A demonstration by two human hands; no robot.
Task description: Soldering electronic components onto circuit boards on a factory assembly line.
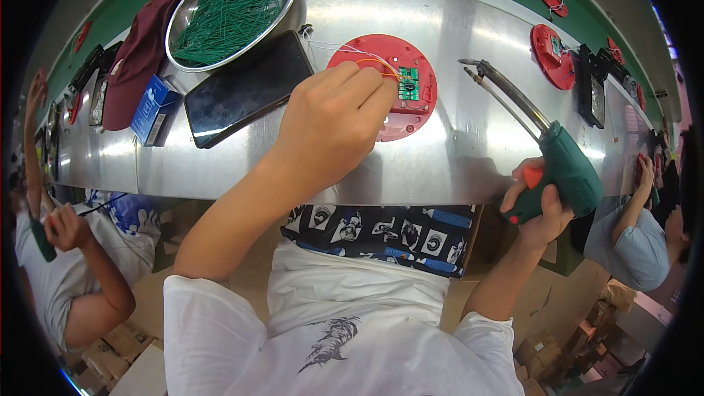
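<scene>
My left hand is closed over the left part of a round red plastic housing lying on the metal bench. Its fingertips are hidden behind the knuckles, so what they pinch cannot be made out. A small green circuit board sits in the housing beside those fingers. Thin orange and white wires run to the board from behind the hand. My right hand grips a green soldering gun with an orange trigger, a finger at that trigger. Its long metal tip points up and left, apart from the housing.
A steel bowl of green wires stands back left, beside a black tablet-like device, blue box and maroon cap. Another red housing lies at the right. Co-workers sit on both sides.
</scene>
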